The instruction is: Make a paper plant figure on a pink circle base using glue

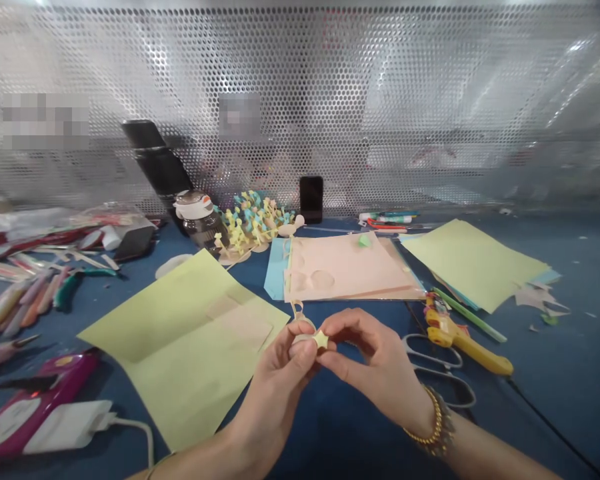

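In front of me, at the middle of the table, my two hands meet. Fingers of my right hand (377, 370) pinch a small pale yellow paper star (321, 340) at its right side. My left hand (280, 380) is closed around a pale piece with a curled loop (297, 309) sticking up; my left thumb touches the star. Most of that pale piece is hidden by my fingers. A large yellow-green paper sheet (200, 353) lies left of my hands. Behind them are pink paper sheets (350, 267).
Many small yellow and blue paper shapes (255, 223) stand beside a brown jar (200, 223). Scissors (445, 377) and a yellow-handled tool (465, 340) lie on the right, below more yellow-green paper (480, 263). Left are pens (30, 297) and a magenta power strip (67, 380).
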A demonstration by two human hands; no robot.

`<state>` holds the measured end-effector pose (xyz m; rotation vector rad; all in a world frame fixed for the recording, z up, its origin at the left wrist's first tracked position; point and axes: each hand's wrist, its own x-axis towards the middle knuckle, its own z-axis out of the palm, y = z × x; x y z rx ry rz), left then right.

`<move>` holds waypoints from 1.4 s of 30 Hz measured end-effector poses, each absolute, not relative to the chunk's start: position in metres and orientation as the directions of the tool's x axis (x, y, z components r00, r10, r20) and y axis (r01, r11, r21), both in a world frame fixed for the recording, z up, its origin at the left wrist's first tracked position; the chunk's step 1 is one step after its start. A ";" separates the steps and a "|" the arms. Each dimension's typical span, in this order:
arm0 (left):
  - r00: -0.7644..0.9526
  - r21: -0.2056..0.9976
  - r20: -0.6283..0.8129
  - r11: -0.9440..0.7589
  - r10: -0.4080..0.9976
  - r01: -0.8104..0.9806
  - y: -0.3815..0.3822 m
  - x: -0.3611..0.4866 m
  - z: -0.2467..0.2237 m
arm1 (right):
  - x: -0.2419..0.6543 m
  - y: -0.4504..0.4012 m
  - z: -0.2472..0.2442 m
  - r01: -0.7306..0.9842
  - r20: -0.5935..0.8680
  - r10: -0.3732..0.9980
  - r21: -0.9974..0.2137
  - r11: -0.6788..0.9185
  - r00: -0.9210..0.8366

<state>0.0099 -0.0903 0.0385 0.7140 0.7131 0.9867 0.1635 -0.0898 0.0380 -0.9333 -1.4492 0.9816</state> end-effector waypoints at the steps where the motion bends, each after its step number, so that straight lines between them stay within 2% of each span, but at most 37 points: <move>1: 0.381 0.792 -0.204 0.381 0.902 -0.478 -0.090 0.011 0.038 | 0.164 -0.090 0.036 0.013 0.360 0.929 -0.932 0.362 -0.085; 12: 0.428 0.832 -0.215 0.394 0.878 -0.391 -0.082 0.019 0.031 | 0.168 -0.092 0.024 -0.019 0.352 0.936 -0.936 0.352 0.003; 17: 0.428 0.920 -0.138 0.276 0.893 -0.279 -0.083 0.012 0.033 | 0.173 -0.091 0.027 -0.033 0.360 0.933 -0.932 0.360 0.010; 19: 0.346 0.973 -0.061 0.133 0.936 -0.190 -0.079 0.005 0.035 | 0.175 -0.090 0.028 -0.045 0.351 0.936 -0.935 0.352 0.032; 22: 0.098 0.997 0.073 -0.072 0.992 -0.013 -0.063 -0.007 0.033 | 0.178 -0.088 0.028 -0.077 0.325 0.943 -0.941 0.330 0.072; 25: -0.017 0.992 0.113 -0.112 0.993 0.059 -0.042 -0.016 0.026 | 0.180 -0.085 0.025 -0.124 0.294 0.952 -0.945 0.303 0.088; 31: 0.145 0.999 -0.049 0.048 0.988 0.006 -0.025 -0.014 0.014 | 0.181 -0.082 0.023 -0.200 0.196 0.978 -0.958 0.207 0.076; 37: 0.179 0.999 -0.028 0.023 0.983 0.030 -0.027 -0.009 0.022 | 0.180 -0.079 0.024 -0.269 0.079 0.995 -0.959 0.092 0.059; 42: 0.195 1.000 0.001 -0.006 0.981 0.026 -0.029 -0.003 0.032 | 0.180 -0.078 0.025 -0.295 0.050 0.997 -0.953 0.063 0.052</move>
